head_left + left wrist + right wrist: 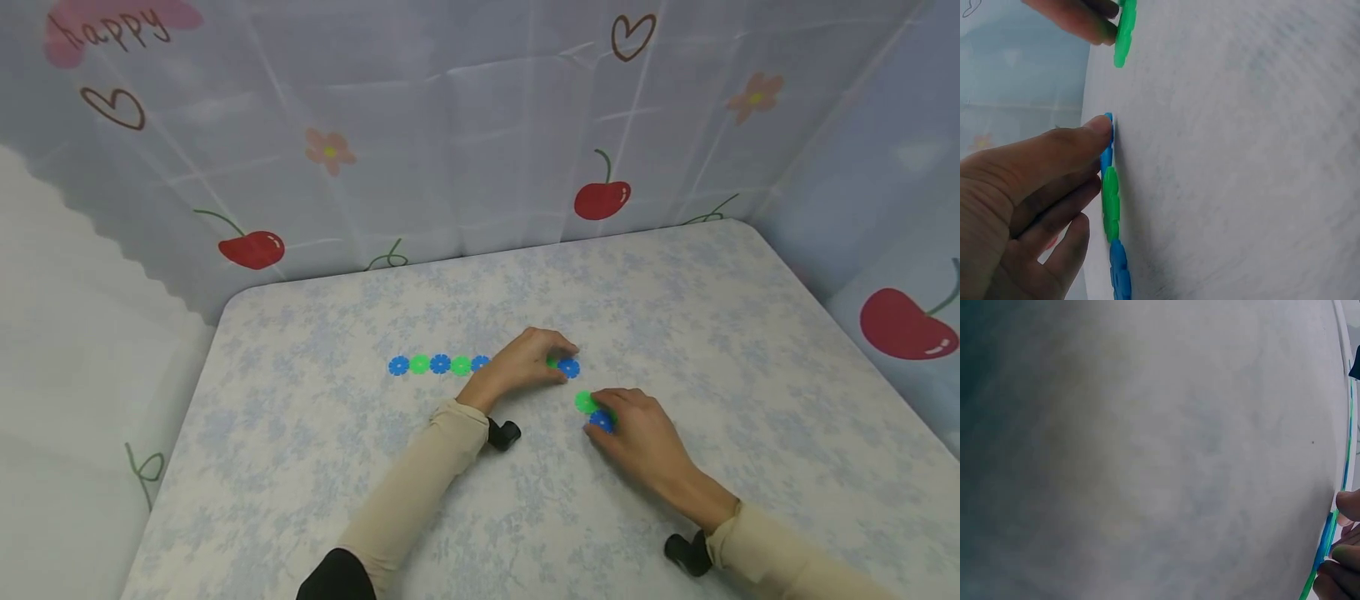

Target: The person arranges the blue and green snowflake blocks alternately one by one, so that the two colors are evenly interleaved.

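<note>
A straight row of blue and green notched plastic discs [440, 364] lies on the table, the colours alternating. My left hand [517, 360] reaches over the row and hides its middle. Its thumb and fingers pinch the blue disc [569, 368] at the right end, beside a green disc [1110, 203] seen in the left wrist view. My right hand [645, 437], a little nearer and to the right, grips a small group of discs, with a green disc [585, 402] and a blue disc [602, 421] showing. That group is apart from the row; fingers partly cover it.
The table [300, 467] has a pale blue-and-white patterned cover and rounded far corners. A curtain [465, 167] printed with cherries, hearts and flowers hangs behind it and along the right side. Black wrist cameras [504, 435] sit beneath both wrists, close to the tabletop.
</note>
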`<move>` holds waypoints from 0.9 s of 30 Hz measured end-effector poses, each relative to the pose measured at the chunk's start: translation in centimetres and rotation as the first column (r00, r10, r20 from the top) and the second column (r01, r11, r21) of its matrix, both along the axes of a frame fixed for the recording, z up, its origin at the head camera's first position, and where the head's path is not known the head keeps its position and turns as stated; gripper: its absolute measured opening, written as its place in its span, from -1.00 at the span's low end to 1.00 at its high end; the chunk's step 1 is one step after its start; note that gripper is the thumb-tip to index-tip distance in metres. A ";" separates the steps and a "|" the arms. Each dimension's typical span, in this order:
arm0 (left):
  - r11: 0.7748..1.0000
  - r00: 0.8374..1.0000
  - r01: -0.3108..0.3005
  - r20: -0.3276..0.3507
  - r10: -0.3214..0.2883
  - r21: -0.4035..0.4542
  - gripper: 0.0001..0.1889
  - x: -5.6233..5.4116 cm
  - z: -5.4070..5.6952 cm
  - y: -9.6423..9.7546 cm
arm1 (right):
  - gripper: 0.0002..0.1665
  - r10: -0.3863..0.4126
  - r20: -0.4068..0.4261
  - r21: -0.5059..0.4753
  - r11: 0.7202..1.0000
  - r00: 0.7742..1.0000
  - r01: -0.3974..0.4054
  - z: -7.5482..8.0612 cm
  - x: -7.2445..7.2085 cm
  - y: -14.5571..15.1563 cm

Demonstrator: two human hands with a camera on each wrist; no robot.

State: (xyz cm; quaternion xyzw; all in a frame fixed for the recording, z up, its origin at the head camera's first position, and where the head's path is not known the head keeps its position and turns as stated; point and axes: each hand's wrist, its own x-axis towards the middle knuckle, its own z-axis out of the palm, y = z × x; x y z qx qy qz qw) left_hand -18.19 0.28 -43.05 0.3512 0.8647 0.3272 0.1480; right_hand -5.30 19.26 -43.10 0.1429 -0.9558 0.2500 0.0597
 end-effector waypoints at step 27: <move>1.000 1.000 -0.017 0.023 0.017 -0.002 -0.60 -0.1 -0.6 0.4 | -0.69 0.165 -0.021 0.068 0.984 0.986 -0.164 0.3 -1.6 -1.6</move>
